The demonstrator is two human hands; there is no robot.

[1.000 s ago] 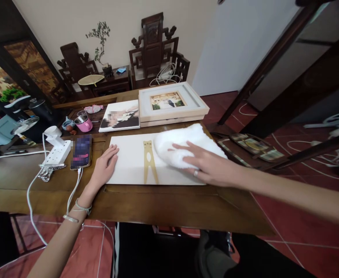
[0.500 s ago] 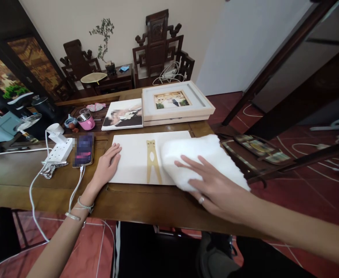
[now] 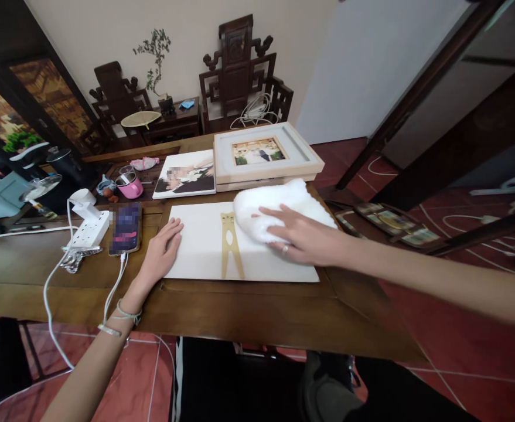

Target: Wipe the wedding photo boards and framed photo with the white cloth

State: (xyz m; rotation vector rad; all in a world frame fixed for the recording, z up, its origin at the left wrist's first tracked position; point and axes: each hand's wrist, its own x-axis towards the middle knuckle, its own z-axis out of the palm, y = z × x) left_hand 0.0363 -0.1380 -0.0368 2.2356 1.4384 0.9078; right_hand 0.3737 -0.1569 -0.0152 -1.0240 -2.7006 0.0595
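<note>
A white rectangular board (image 3: 195,246) lies flat on the wooden table, with a yellow cut-out shape (image 3: 229,243) on its middle. My left hand (image 3: 164,247) rests on the board's left edge, fingers stretched out and holding nothing. On the right part of the board is a fluffy white cloth (image 3: 257,205). My right hand (image 3: 294,234) lies on top of the cloth with its fingers spread, pressing it against the board. The cloth reaches the board's far edge, just in front of the framed picture, and covers the right side of the yellow shape's top.
Behind the board on the wooden table (image 3: 239,316) are a photo panel (image 3: 186,173) and a light wooden picture frame (image 3: 301,158). To the left are a charging phone (image 3: 125,228), a power strip (image 3: 91,227), a pink mug (image 3: 129,186) and cables.
My right hand has moved away from me and slightly left with the cloth, uncovering the board's near right corner. My left hand has stayed in place.
</note>
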